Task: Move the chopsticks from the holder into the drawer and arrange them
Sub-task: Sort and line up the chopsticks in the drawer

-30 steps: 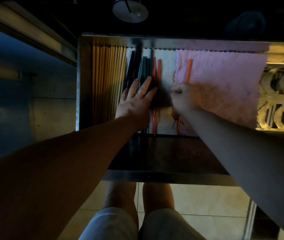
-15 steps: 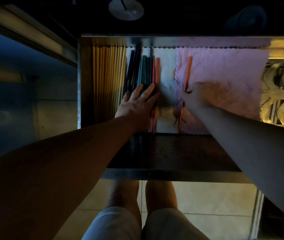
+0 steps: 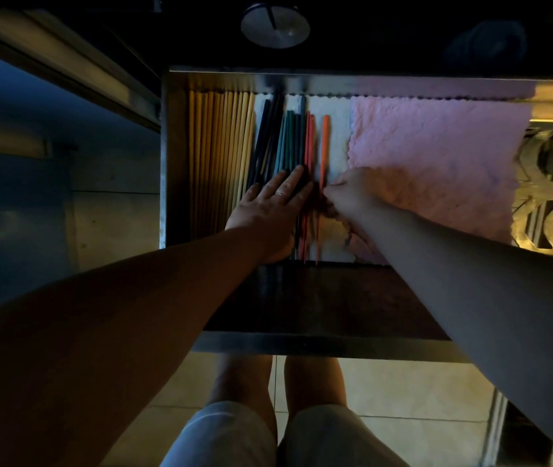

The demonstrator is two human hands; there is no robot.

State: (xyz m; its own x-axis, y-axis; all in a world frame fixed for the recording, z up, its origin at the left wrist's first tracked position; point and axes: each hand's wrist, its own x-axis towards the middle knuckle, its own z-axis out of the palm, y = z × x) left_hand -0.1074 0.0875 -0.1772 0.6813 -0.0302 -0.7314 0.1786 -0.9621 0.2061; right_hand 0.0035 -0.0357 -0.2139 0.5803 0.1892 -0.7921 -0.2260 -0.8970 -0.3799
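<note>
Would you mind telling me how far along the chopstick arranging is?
Mostly done: wooden chopsticks and dark and teal ones lie in rows in the drawer. The left hand steadies them; the right hand places the orange chopstick. The holder is unseen.

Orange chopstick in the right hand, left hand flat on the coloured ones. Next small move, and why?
Probably slide the orange chopstick leftward until it lies against the red chopsticks. The right hand pinches it with a strip of white liner showing between it and the row, while the left hand presses the row flat.
</note>
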